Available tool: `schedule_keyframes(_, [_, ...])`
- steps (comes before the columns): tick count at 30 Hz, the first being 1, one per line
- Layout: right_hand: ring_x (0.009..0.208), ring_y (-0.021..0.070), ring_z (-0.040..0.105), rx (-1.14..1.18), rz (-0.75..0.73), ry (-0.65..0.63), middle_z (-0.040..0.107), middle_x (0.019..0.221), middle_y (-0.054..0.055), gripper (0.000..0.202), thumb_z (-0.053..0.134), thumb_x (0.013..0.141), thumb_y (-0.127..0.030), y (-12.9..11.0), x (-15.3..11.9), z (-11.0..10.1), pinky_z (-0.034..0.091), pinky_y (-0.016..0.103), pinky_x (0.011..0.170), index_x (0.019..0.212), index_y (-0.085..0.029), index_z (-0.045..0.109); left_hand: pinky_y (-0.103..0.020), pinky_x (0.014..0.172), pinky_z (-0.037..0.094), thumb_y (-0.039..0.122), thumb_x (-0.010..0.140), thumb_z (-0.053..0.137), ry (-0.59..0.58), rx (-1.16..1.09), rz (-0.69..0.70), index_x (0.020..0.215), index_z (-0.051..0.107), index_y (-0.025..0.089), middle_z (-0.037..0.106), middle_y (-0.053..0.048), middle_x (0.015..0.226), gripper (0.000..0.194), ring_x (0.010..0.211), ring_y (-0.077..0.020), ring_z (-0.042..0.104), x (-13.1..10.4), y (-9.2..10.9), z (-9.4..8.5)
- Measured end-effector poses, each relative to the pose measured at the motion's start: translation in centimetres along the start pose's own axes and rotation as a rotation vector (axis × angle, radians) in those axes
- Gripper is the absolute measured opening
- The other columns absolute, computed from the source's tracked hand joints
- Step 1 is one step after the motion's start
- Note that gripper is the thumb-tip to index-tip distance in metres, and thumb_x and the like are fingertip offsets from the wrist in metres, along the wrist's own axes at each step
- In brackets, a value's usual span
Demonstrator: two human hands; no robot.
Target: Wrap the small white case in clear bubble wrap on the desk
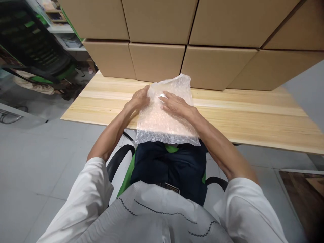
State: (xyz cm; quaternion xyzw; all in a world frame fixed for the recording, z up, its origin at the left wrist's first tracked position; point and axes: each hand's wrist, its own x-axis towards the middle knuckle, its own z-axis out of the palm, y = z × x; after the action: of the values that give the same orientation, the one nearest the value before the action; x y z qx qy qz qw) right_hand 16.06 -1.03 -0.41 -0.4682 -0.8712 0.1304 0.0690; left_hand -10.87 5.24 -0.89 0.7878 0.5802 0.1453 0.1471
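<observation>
A sheet or bag of clear bubble wrap (168, 118) lies on the light wooden table (240, 111), its near edge hanging over the front edge above my lap. At its left edge rests my left hand (141, 98), with the fingertips partly hidden. My right hand (174, 104) lies on top of the wrap near its middle, fingers spread. Beside the right fingertips is a small white thing (162, 96), too small to make out. Whether anything is inside the wrap cannot be told.
Brown cardboard boxes (159, 60) stand stacked in two rows along the back of the table. A black and green chair (37, 50) and white shelves (63, 29) are at the far left. A dark brown surface (301, 199) shows at the lower right.
</observation>
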Motion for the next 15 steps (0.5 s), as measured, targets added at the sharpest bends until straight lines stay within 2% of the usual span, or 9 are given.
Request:
schedule_keyframes(3, [0.192,0.0416,0.030,0.046,0.043,0.006,0.027,0.207,0.016,0.073,0.052,0.124,-0.044,1.2,0.9,1.4,0.032,0.065,0.153,0.193,-0.023,0.044,-0.051,0.122,0.059,0.013,0.099,0.061,0.100,0.017,-0.018,0.163,0.073,0.017,0.089,-0.018,0.141,0.064,0.140,-0.0434,0.080,0.3,-0.7,1.0])
schedule_keyframes(6, [0.189,0.0465,0.034,0.048,0.035,0.052,0.030,0.206,0.018,0.068,0.049,0.124,-0.042,1.0,0.2,1.8,0.036,0.072,0.150,0.190,-0.023,0.048,-0.048,0.112,0.059,0.025,0.111,0.054,0.212,-0.024,-0.030,0.119,0.083,0.022,0.089,-0.015,0.120,0.030,0.120,-0.0382,0.080,0.7,-1.3,1.7])
schedule_keyframes(8, [0.183,0.0491,0.042,0.026,0.054,0.071,0.035,0.204,0.019,0.064,0.050,0.124,-0.040,0.4,-0.4,1.8,0.041,0.072,0.146,0.185,-0.024,0.054,-0.042,0.098,0.058,0.034,0.116,0.053,0.250,-0.122,-0.053,0.091,0.071,0.024,0.081,-0.011,0.096,0.033,0.099,-0.0312,0.075,1.3,-1.7,2.0])
schedule_keyframes(9, [0.178,0.0490,0.048,0.009,0.070,0.082,0.039,0.201,0.019,0.061,0.050,0.123,-0.037,0.0,-0.6,1.8,0.044,0.070,0.144,0.182,-0.024,0.058,-0.039,0.090,0.055,0.037,0.117,0.053,0.260,-0.195,-0.064,0.083,0.063,0.025,0.074,-0.008,0.087,0.038,0.090,-0.0275,0.070,1.6,-1.9,2.0])
schedule_keyframes(12, [0.161,0.0456,0.062,-0.042,0.116,0.145,0.053,0.188,0.020,0.051,0.050,0.121,-0.032,-0.9,-1.2,2.0,0.051,0.065,0.138,0.169,-0.025,0.067,-0.033,0.071,0.043,0.040,0.119,0.054,0.283,-0.418,-0.080,0.075,0.049,0.025,0.054,-0.002,0.073,0.047,0.072,-0.0191,0.053,2.4,-2.4,2.1])
schedule_keyframes(15, [0.153,0.0465,0.065,-0.081,0.164,0.196,0.056,0.182,0.024,0.050,0.048,0.121,-0.030,-1.1,-1.5,2.6,0.053,0.066,0.133,0.166,-0.022,0.068,-0.031,0.062,0.033,0.045,0.117,0.061,0.315,-0.509,-0.085,0.072,0.045,0.025,0.042,0.001,0.067,0.052,0.066,-0.0162,0.041,3.3,-2.9,2.3])
